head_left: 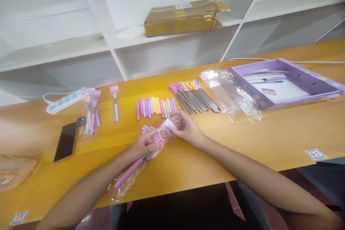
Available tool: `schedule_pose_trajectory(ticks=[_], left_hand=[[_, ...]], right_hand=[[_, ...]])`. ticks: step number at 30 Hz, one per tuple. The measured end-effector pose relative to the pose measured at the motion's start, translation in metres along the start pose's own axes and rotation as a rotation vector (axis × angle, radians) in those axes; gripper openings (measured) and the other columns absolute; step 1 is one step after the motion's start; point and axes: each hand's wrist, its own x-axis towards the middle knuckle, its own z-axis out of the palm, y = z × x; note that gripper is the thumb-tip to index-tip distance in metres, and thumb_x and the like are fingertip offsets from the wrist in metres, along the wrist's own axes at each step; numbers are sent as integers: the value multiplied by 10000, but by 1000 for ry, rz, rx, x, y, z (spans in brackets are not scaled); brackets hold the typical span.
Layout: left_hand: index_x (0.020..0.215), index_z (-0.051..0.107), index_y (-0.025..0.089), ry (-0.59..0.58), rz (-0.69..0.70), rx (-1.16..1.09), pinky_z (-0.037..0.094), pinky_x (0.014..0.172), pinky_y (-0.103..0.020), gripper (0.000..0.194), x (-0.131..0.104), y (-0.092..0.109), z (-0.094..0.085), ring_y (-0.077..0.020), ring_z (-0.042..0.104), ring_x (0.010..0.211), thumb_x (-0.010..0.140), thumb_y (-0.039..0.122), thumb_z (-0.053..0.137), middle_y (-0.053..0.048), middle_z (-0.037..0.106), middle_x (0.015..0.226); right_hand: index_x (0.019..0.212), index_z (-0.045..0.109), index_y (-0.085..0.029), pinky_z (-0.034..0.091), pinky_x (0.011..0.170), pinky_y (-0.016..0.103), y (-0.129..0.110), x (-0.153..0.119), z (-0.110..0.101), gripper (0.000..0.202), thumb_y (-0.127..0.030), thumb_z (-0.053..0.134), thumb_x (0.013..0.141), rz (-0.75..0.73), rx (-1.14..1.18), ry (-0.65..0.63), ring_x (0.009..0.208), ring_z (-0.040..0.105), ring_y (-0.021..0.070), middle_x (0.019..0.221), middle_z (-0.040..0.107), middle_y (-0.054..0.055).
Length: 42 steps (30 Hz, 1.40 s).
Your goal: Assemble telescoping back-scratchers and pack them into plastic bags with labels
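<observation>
My left hand is closed around a pink back scratcher in a clear plastic bag. The scratcher's claw head lies toward the upper right and its handle points at the front edge. With thumb and fingers, my right hand pinches a small printed card at the bag's top end. Behind my left hand lie more printed cards, partly hidden. Just beyond my hands is a row of coloured handles. Right of them lie several metal scratcher rods with coloured claw heads.
Bagged scratchers and one blue scratcher lie left, near a power strip and phone. Clear bags lie beside a purple box at right. A taped parcel sits on the shelf behind.
</observation>
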Motion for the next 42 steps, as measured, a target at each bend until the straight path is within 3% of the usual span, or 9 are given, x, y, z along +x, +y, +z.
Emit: schedule_pose_trajectory(ticks=[4, 8, 13, 19, 23, 29, 37, 42], left_hand=[[1754, 328, 171, -133, -33, -25, 429, 445, -186, 1012, -1, -2, -4, -85, 508, 405, 949, 540, 818, 58, 641, 602], [1786, 194, 141, -174, -54, -47, 420, 422, -169, 1106, -2, -3, -3, -88, 492, 384, 964, 556, 806, 76, 599, 530], [1786, 206, 146, -178, -33, -85, 423, 416, -170, 1076, 0, -1, -3, -88, 501, 392, 972, 513, 807, 69, 618, 556], [1786, 229, 178, -191, -44, -71, 430, 428, -172, 1045, 1, -2, -5, -93, 518, 395, 980, 513, 802, 58, 629, 555], [1786, 218, 165, -189, -53, -82, 419, 422, -174, 1080, 1, -3, -4, -89, 494, 380, 965, 543, 809, 60, 622, 540], [1785, 206, 135, -184, -55, -85, 424, 423, -181, 1096, 1, -4, -4, -96, 486, 383, 961, 526, 814, 63, 610, 522], [1779, 236, 153, -214, -44, -53, 438, 436, -187, 996, -1, 0, -4, -96, 493, 400, 1003, 476, 768, 62, 603, 554], [1738, 375, 223, -257, 19, 162, 304, 461, -169, 768, -12, 5, 10, -65, 392, 455, 1049, 380, 676, 98, 459, 611]], right_hand=[[1232, 598, -242, 618, 674, 284, 1, -3, -4, 314, -347, 748, 977, -138, -267, 23, 909, 727, 181, 1033, 728, 65], [1235, 571, -242, 611, 659, 283, -5, -3, -11, 175, -266, 603, 1065, -259, -439, 23, 880, 705, 162, 1170, 684, 96], [1245, 641, -276, 638, 806, 367, -7, -2, -22, 227, -152, 586, 1063, -551, -714, 17, 1077, 675, 224, 1251, 588, 115], [1195, 694, -256, 637, 857, 411, -15, -5, -29, 330, -36, 565, 984, -651, -854, -44, 1125, 655, 233, 1374, 480, 127], [1192, 692, -236, 633, 942, 501, -26, -3, -30, 202, -154, 635, 1017, -576, -884, -6, 1273, 594, 315, 1321, 501, 155], [1119, 692, -221, 595, 1029, 487, -26, -1, -31, 104, -254, 597, 1091, -444, -688, -64, 1264, 599, 279, 1251, 553, 134], [1007, 709, -224, 554, 1029, 410, -23, 5, -34, 262, -448, 614, 1108, -190, -326, -202, 1129, 648, 219, 1147, 626, 81], [928, 700, -211, 518, 1048, 412, -26, 10, -42, 409, -573, 608, 1094, -164, -292, -113, 1077, 625, 217, 1083, 612, 82]])
